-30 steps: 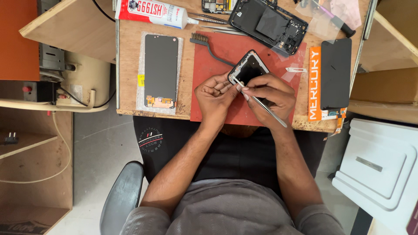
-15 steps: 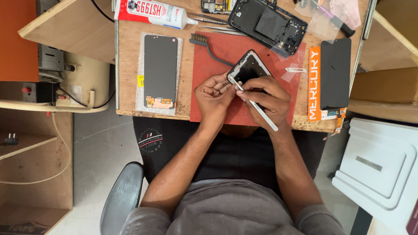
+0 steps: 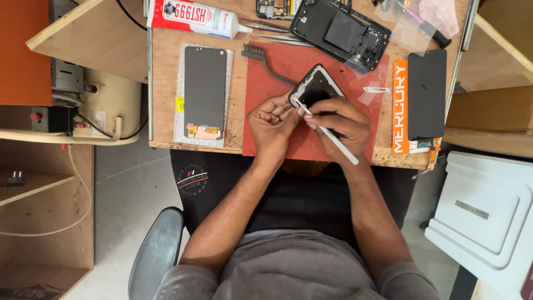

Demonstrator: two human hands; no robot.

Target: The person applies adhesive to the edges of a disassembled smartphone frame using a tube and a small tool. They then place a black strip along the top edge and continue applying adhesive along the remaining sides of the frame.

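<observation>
Midway through, by the look of it: phone frame [image 3: 315, 88] stripped bare and propped on the red mat [image 3: 277, 66] at the desk [image 3: 166, 83] front edge, spare screen [image 3: 205, 91] lying untouched to the left, opened phone body [image 3: 340, 30] waiting farther back, so fitting and closing up seemingly left. Left hand [image 3: 271, 125] fingers curled round the frame's lower edge; right hand [image 3: 338, 119] fingers pinched tight on a thin white tool [image 3: 333, 138], tip touching that same edge
</observation>
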